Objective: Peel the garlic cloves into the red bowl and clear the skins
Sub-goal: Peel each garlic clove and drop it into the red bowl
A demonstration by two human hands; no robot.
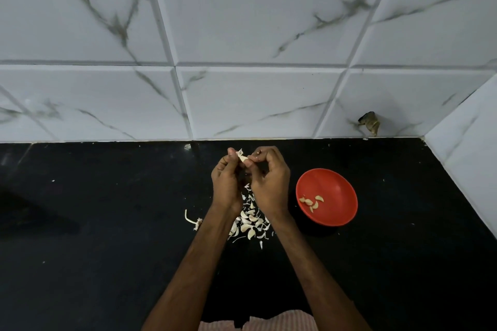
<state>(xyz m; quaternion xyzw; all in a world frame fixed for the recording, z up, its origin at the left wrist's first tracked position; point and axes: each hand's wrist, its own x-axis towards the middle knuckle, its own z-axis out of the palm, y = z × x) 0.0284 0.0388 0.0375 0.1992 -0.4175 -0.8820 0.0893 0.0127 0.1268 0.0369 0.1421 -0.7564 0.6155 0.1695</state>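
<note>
Here both hands (248, 166) pinch one garlic clove (242, 158).

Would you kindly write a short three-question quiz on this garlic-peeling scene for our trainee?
1. True or false: the red bowl is empty.
2. Where does the pile of cloves and skins lie? A) in the bowl B) on the black counter, beneath the wrists C) on a cutting board
3. Fill in: the left hand and right hand together pinch one garlic ____.
Key: 1 false, it holds a few peeled cloves; 2 B; 3 clove.
</note>
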